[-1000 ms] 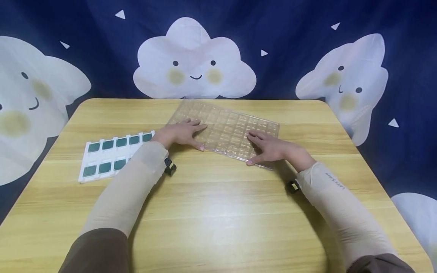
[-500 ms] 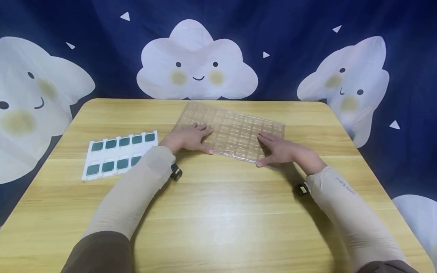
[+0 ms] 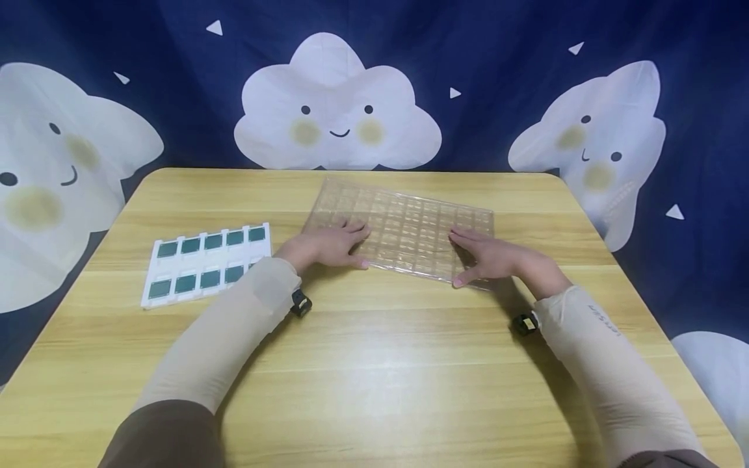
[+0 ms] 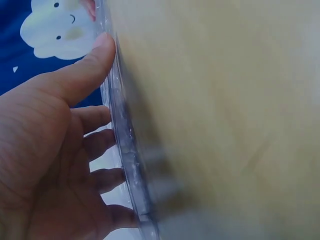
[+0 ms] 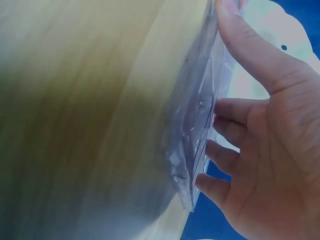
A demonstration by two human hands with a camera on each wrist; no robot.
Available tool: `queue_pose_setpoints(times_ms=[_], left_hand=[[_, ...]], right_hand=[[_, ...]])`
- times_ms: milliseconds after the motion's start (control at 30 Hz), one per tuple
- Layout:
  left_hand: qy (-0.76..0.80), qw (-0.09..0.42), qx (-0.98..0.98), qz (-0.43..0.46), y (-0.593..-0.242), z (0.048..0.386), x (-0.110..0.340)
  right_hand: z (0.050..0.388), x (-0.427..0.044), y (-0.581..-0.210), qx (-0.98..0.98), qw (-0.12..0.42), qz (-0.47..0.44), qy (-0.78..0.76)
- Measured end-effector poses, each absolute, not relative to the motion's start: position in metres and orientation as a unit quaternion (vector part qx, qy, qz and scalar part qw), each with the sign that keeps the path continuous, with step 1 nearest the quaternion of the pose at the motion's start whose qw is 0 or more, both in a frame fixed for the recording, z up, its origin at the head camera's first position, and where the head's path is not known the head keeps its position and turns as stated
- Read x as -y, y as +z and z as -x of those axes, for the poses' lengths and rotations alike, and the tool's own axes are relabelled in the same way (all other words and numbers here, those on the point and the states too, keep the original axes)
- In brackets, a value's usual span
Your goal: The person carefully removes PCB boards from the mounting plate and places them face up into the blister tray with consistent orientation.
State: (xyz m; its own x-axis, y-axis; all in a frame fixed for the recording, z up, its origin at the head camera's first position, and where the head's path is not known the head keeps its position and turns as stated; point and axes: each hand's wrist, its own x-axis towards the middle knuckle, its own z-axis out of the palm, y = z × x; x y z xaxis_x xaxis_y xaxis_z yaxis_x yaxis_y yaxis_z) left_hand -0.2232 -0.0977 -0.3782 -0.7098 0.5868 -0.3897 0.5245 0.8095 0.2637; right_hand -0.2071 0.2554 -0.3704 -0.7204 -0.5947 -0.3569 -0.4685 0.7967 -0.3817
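Note:
A clear plastic tray [image 3: 404,227] with a grid of small compartments lies slanted across the far middle of the table. My left hand [image 3: 330,247] rests on its left part, fingers spread over the top and thumb at the near edge. On the right end rests my right hand [image 3: 494,257], its fingers extended and its thumb along the near edge. Both wrist views show fingertips touching the tray's upper face, with the left thumb [image 4: 95,62] and right thumb [image 5: 250,47] against the rim. Parts of the tray under the hands are hidden.
A white tray [image 3: 193,268] holding two rows of dark green square pieces lies to the left, its right corner covered by the left forearm. The wooden table [image 3: 374,383] ends at a dark blue curtain [image 3: 480,39] with cloud prints.
The clear tray has slid a little to the right and toward me, both hands staying on it. The head view has shifted slightly too. The white tray has stayed in its place.

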Motion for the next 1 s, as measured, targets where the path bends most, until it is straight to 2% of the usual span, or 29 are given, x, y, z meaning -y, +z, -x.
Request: queue_pose_setpoints(times_ms=[433,700,800,1000], left_hand=[[0.051,0.242,-0.9,-0.36,-0.375,0.205,0.088],[0.037,0.242,-0.895,-0.374,-0.372,0.191,0.085],[0.029,0.232,-0.895,-0.381,-0.372,0.186,0.083],[0.042,0.198,-0.897,-0.393,-0.375,0.176,0.083]], right_hand=[[0.2,-0.279,-0.366,-0.913,0.238,0.275,-0.184],[0.194,-0.289,-0.36,-0.925,0.252,0.245,-0.142],[0.191,-0.284,-0.359,-0.929,0.239,0.249,-0.138],[0.186,-0.262,-0.36,-0.936,0.17,0.293,-0.094]])
